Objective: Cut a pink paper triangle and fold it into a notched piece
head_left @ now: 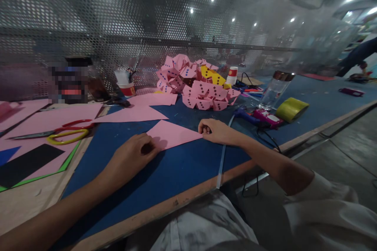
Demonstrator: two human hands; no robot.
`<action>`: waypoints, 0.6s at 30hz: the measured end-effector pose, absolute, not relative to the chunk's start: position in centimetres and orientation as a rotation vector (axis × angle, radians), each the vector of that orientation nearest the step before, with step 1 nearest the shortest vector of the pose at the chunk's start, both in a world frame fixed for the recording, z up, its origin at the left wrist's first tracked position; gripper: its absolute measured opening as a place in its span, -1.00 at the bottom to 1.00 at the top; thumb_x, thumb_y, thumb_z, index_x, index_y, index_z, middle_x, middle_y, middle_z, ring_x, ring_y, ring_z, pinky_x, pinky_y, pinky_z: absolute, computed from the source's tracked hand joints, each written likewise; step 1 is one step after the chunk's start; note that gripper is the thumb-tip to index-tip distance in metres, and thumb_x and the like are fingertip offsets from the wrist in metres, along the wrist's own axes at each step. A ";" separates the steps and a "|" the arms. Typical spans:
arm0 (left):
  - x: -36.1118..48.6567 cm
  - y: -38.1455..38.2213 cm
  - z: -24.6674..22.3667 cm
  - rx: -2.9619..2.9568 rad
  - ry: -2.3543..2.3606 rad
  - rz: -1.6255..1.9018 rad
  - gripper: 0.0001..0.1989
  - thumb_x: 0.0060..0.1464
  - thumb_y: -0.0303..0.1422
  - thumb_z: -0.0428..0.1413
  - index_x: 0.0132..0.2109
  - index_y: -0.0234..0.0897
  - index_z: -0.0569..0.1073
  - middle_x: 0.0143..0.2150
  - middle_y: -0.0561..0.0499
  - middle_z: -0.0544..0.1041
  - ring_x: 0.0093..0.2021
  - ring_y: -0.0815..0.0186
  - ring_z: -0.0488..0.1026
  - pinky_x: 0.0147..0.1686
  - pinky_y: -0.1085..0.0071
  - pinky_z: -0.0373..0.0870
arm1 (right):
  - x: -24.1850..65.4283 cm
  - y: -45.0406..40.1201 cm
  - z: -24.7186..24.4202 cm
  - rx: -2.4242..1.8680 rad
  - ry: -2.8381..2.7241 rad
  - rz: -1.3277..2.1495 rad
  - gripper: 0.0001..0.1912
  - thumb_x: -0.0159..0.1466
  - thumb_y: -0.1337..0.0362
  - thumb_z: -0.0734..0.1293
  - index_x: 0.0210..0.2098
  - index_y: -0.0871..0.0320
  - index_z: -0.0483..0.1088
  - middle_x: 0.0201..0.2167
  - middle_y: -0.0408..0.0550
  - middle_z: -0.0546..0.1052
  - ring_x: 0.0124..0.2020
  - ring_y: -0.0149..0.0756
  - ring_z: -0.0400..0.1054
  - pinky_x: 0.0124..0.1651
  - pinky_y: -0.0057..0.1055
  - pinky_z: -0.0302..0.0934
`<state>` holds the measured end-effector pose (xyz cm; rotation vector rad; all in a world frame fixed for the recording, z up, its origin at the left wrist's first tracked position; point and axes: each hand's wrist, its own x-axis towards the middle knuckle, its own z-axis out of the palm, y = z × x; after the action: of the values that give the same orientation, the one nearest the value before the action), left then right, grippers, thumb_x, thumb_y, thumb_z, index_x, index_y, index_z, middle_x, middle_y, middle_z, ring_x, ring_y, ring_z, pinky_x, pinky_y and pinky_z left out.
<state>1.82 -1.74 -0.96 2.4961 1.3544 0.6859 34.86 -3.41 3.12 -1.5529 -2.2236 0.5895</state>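
A pointed piece of pink paper (173, 135) lies on the blue tabletop in front of me. My left hand (136, 153) has its thumb and fingers pressed together at the paper's left edge. At the narrow right tip, my right hand (216, 131) is closed with curled fingers on the corner. Just beyond are more pink sheets (132, 113), one with a pointed end. Farther back rises a heap of folded pink paper pieces (206, 90) with dark and blue diamond marks, and a yellow folded piece (213, 75) sits among them.
Scissors (70, 131) with red and yellow handles lie on pink sheets at left, near a black paper piece (32, 164). At right stand a clear bottle (273, 90), a yellow tape roll (292, 110) and a purple device (266, 117). A pale strip (223, 160) crosses the table edge.
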 end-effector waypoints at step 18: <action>1.7 -1.5 -1.2 2.508 1.361 0.670 -0.66 0.25 -0.05 0.10 -0.36 -0.18 0.42 -0.35 -0.01 0.50 -0.33 0.16 0.41 -0.33 0.29 0.22 | 34.8 -3.4 3.3 -1.579 -2.210 0.595 -0.80 0.14 0.46 0.30 -0.24 0.12 0.35 -0.47 -0.23 0.41 -0.40 -0.37 0.29 -0.32 -0.43 0.04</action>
<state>1.66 -1.54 -1.17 2.5083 1.3611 0.6701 34.78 -3.43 3.27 -1.5787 -2.2098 0.5948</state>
